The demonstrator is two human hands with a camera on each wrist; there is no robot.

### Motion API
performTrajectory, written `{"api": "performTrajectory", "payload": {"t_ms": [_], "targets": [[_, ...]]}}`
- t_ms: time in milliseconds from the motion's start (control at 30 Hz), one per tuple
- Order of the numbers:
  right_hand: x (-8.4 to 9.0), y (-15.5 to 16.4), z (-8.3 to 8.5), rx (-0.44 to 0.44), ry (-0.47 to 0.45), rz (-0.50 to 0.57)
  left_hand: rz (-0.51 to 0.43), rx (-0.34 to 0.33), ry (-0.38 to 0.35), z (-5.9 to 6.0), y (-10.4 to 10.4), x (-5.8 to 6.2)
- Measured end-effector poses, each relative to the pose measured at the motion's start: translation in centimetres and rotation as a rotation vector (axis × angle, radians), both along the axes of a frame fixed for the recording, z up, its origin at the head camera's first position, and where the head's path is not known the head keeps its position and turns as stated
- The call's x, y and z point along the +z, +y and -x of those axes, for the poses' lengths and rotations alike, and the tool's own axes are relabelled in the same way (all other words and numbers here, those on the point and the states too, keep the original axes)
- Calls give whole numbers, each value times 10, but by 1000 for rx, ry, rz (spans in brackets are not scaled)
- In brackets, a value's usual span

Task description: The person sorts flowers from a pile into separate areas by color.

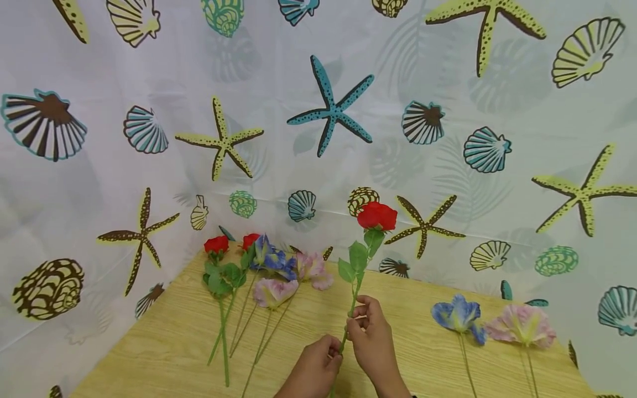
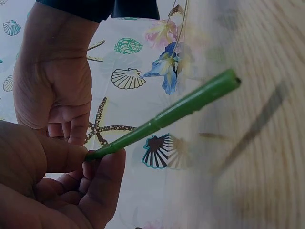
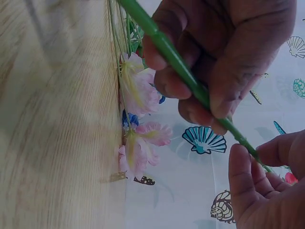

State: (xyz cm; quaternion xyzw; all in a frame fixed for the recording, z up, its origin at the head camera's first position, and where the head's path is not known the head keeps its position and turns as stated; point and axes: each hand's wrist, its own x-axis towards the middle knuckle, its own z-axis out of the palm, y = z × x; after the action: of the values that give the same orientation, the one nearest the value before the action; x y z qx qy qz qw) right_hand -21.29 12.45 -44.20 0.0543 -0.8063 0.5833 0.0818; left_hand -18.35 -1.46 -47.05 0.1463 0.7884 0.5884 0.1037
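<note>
A red artificial rose (image 1: pixel 377 216) stands nearly upright, leaning a little right, on a green leafy stem held by both hands. My left hand (image 1: pixel 314 367) pinches the lower stem between thumb and fingers. Higher up, below the leaves, my right hand (image 1: pixel 370 340) pinches the same stem. In the left wrist view the bare lower end of the green stem (image 2: pixel 190 102) sticks out past the left hand (image 2: pixel 71 176), over the wood. The right wrist view has the right hand (image 3: pixel 271 171) at the thinner part of the stem, close to the left hand (image 3: pixel 219 57).
On the wooden table (image 1: pixel 169 337), left of the hands, lie two red roses (image 1: pixel 216 245), blue flowers (image 1: pixel 271 258) and pink flowers (image 1: pixel 275 293). To the right lie a blue flower (image 1: pixel 459 315) and a pink flower (image 1: pixel 523 327). A shell-patterned cloth (image 1: pixel 278 166) hangs behind.
</note>
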Motion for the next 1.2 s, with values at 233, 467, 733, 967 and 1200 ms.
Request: {"api": "performTrajectory", "payload": {"t_ms": [233, 467, 733, 967, 1200], "targets": [[-1, 6, -1, -17, -57, 7, 3, -6, 8, 0, 8, -7], [-5, 9, 0, -28, -90, 12, 32, -4, 83, -1, 12, -14], [-4, 9, 0, -13, -85, -50, 28, 11, 106, -3, 13, -19], [-3, 27, 3, -35, -119, -122, 2, 38, 12, 0, 14, -16], [-7, 52, 8, -58, -164, -218, 89, 75, -7, 5, 3, -9]]}}
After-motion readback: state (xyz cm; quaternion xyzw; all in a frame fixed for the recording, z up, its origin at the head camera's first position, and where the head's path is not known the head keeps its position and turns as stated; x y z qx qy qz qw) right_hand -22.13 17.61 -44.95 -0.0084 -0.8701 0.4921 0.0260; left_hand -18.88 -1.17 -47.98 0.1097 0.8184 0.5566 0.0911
